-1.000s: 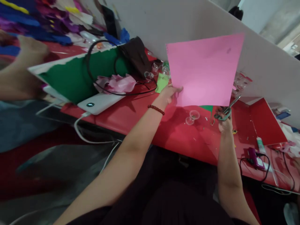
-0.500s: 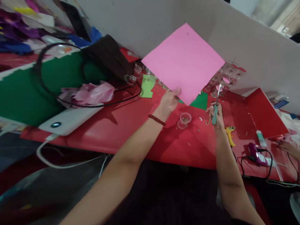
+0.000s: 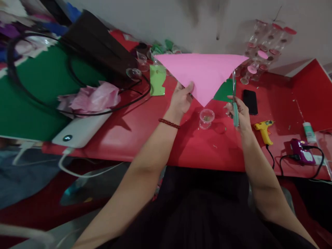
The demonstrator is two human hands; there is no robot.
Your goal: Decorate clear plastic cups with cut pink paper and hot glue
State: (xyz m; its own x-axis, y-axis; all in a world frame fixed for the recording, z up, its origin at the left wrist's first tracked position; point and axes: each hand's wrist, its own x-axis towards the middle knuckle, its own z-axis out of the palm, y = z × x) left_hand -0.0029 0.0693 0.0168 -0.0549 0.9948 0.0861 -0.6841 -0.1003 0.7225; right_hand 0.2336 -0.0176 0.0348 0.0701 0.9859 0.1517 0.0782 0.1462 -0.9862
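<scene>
My left hand (image 3: 181,97) pinches a pink sheet of paper (image 3: 202,71) by its lower left edge, thumb on top. The sheet is held above the table, its far part bent back out of sight and one corner pointing toward me. In my right hand (image 3: 240,110) is a pair of scissors (image 3: 235,112) with green handles, blades pointing up beside the sheet's right edge. Whether the blades touch the paper I cannot tell. Below the near corner stands a clear plastic cup piece (image 3: 206,119). Green paper (image 3: 225,90) lies partly hidden behind the sheet.
On the right lie a black phone (image 3: 250,102), a yellow glue gun (image 3: 264,131), a purple device (image 3: 303,152) and a glue bottle (image 3: 309,132). Several joined cups (image 3: 269,45) lean on the wall. A white power bank (image 3: 81,129), pink crumpled paper (image 3: 92,98) and a black cable are left.
The pink sheet has tipped from nearly facing me to a flatter slant. The view has shifted, bringing the phone into sight. Both hands keep their hold.
</scene>
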